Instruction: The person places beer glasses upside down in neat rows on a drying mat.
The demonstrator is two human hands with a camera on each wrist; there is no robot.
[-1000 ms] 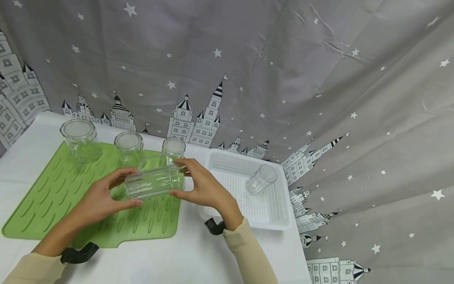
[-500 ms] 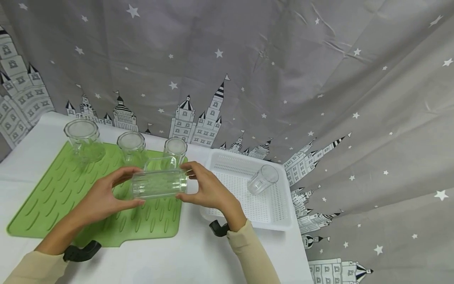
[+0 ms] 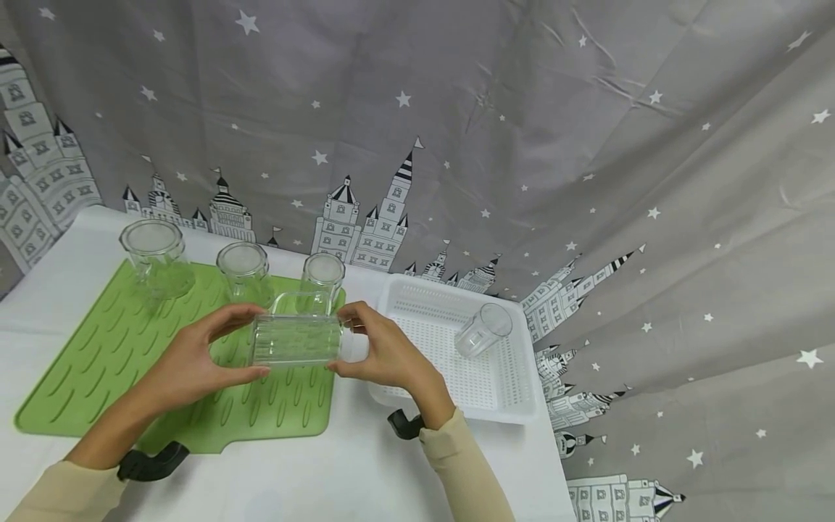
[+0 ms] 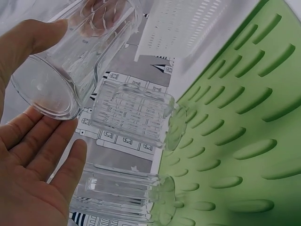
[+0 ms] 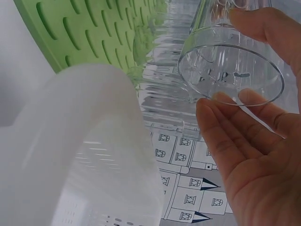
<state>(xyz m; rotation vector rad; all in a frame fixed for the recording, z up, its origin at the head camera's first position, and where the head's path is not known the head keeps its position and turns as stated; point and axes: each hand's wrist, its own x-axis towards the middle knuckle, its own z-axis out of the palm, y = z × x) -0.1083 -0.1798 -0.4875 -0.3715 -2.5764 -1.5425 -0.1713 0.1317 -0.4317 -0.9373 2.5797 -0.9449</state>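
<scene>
Held sideways over the green mat [image 3: 72,362] is a clear glass mug [image 3: 296,342], its handle on the far side. My left hand [image 3: 196,355] grips the base end between thumb and fingers. At the rim end, my right hand [image 3: 388,351] holds the glass the same way. The left wrist view shows the round base [image 4: 44,89] beside the left fingers; in the right wrist view the open rim [image 5: 230,101] lies between right thumb and fingers. Behind it, three glass mugs stand upside down along the mat's back: a wide one [image 3: 155,250], a middle one [image 3: 241,264] and a narrower one [image 3: 324,272].
To the right stands a white perforated plastic basket [image 3: 417,286] with one clear glass [image 3: 479,335] leaning inside it. A white cloth [image 3: 313,478] covers the table. Close behind hangs a grey curtain [image 3: 489,167] printed with stars and castles.
The mug has shifted a little to the right and turned from slightly slanted to level. Both hands have moved with it. The other mugs, mat and basket stay in place.
</scene>
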